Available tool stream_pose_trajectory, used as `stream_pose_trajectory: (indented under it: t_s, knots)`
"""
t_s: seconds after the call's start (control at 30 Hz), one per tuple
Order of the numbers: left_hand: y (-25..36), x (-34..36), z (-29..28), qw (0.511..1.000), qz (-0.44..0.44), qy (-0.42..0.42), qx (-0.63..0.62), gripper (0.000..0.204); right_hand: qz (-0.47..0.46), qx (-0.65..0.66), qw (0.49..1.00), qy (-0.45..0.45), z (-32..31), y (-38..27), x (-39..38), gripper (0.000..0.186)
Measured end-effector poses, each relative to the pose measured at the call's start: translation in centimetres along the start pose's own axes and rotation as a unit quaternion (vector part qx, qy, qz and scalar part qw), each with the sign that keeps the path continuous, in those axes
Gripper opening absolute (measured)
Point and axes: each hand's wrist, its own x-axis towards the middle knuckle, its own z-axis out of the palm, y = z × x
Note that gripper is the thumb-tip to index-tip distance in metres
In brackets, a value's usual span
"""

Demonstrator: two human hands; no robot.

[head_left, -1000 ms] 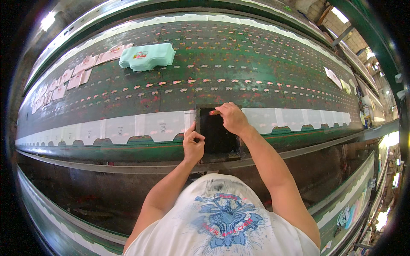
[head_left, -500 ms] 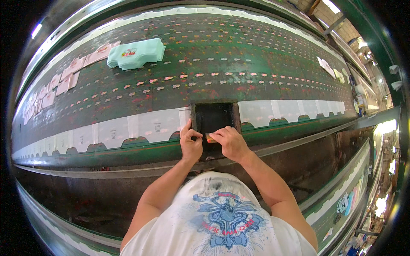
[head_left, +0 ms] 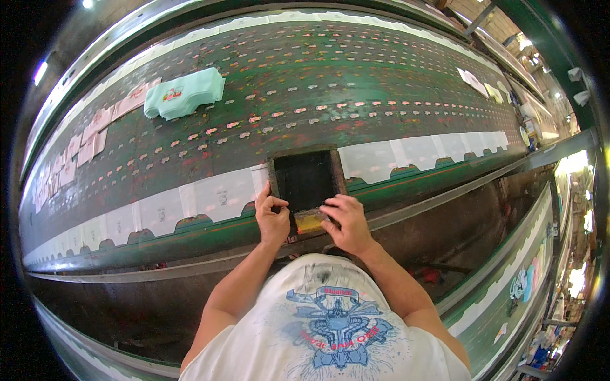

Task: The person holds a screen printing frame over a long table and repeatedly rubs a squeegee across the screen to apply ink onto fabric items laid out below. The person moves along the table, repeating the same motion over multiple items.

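A dark rectangular screen frame (head_left: 273,184) with a black centre rests over a row of white fabric pieces (head_left: 363,162) along the near edge of a long green printing table (head_left: 298,82). My left hand (head_left: 273,216) grips the frame's left side, index finger stretched along it, other fingers curled. My right hand (head_left: 343,222) is at the frame's near end, fingers bent on a dark squeegee (head_left: 311,222) with a yellow face, which lies tilted across that end and is partly hidden by the fingers.
A stack of mint fabric pieces (head_left: 183,93) and rows of pale pink pieces (head_left: 133,100) lie farther back. More pale pieces (head_left: 471,81) sit at the right. A metal rail (head_left: 422,213) runs before the table; another table (head_left: 511,286) with cloths stands lower right.
My right hand has pulled the squeegee from the far end of the screen to the near end, where its yellow face now shows. My left hand remains on the frame; the view has shifted.
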Motion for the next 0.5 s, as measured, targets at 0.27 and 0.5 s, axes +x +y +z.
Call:
stream_pose_trajectory:
  t_s: [0.27, 0.5]
  knots:
    - [3.0, -0.2, 2.4, 0.999, 0.051, -0.006, 0.007, 0.022, 0.147, 0.217, 0.964, 0.035, -3.0, 7.0, -4.0, 0.040]
    - [6.6, -1.4, 12.4, 0.998, 0.066, 0.002, 0.007, 0.026, 0.118, 0.179, 0.975, 0.056, -8.1, 13.7, -7.1, 0.041]
